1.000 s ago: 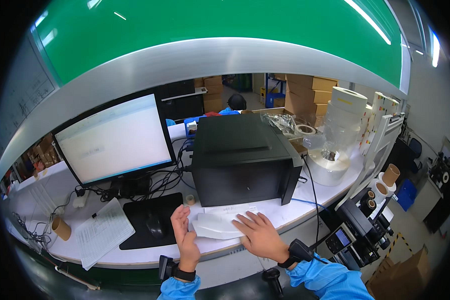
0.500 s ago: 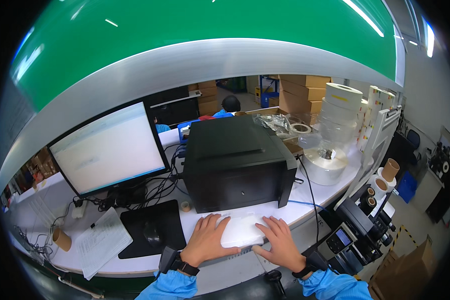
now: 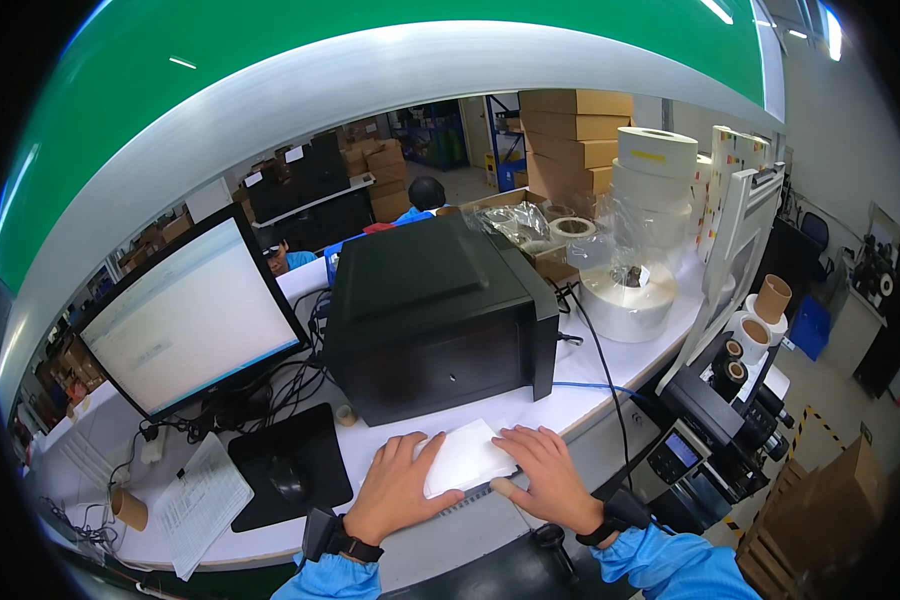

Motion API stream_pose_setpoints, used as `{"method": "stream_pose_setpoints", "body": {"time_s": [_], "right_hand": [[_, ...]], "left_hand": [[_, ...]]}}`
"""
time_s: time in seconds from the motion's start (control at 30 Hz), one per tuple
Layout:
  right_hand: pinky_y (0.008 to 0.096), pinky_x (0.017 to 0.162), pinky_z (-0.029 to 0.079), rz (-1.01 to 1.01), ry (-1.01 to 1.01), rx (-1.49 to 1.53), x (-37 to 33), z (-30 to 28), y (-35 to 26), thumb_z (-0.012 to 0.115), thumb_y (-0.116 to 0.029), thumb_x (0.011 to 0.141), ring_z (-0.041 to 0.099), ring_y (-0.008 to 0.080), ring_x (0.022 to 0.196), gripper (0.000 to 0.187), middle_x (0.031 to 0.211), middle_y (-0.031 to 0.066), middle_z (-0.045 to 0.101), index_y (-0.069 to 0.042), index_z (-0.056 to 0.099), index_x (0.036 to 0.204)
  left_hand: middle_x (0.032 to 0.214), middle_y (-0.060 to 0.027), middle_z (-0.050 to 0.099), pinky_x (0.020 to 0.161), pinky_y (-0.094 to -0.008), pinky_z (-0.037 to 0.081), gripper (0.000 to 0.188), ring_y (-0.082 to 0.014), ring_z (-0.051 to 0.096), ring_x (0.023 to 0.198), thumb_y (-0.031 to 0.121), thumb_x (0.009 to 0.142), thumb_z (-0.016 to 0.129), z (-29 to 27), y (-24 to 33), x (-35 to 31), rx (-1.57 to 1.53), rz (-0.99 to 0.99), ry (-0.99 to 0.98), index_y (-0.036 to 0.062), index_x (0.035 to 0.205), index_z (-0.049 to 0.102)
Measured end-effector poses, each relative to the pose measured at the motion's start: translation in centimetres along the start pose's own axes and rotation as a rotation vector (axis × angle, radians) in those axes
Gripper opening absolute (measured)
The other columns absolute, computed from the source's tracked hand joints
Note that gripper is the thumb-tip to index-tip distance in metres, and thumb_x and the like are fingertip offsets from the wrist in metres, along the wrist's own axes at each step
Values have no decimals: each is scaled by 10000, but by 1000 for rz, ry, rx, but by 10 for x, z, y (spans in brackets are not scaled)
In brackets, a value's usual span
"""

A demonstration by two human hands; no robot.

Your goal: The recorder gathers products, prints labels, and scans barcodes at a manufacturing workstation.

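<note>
Spanning the foreground, the table (image 3: pixel 565 405) bears a black machine (image 3: pixel 430 365); before it, the left hand (image 3: pixel 400 488) and right hand (image 3: pixel 555 485) rest, uncurled, beside white paper (image 3: pixel 467 458) near the table's edge, probably light, floppy, slippery, best taken by both sides.

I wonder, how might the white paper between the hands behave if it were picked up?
The paper is probably light, as it looks thin and flat. It may bend or sag, since no stiff backing shows. Any loose sheets might slide apart, as no clip or band is visible.
</note>
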State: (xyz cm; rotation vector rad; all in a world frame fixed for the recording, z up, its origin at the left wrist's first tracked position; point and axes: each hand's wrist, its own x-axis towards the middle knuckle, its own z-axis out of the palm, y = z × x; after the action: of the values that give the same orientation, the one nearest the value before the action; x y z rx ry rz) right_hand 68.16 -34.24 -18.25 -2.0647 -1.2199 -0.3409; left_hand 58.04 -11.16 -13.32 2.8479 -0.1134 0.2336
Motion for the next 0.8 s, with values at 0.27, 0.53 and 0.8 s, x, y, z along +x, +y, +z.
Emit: {"method": "stream_pose_setpoints", "body": {"time_s": [0.27,0.53,0.8], "right_hand": [[471,1070,339,209,350,182,-27,27,-16,718,-212,852,460,383,1258,527,1366,222,488,-30,529,1308],[482,1061,333,207,305,108,-33,23,-28,729,-187,808,452,363,1237,396,1275,153,536,-80,621,1175],[582,1096,230,36,108,-156,-6,23,-22,746,-232,799,404,371,1290,252,1223,133,557,-149,716,1035]], "left_hand": [[1383,-210,503,1092,-496,335,692,-386,449,1275,505,801,706,8,-1,-8,7,22,111,67,1322,578],[1143,-203,678,912,-440,518,316,-389,638,1071,187,911,616,-6,-4,-1,-227,-179,105,32,1186,643],[1214,-189,653,962,-422,509,386,-376,604,1159,250,866,698,0,1,-7,-94,39,214,38,1184,640]]}}
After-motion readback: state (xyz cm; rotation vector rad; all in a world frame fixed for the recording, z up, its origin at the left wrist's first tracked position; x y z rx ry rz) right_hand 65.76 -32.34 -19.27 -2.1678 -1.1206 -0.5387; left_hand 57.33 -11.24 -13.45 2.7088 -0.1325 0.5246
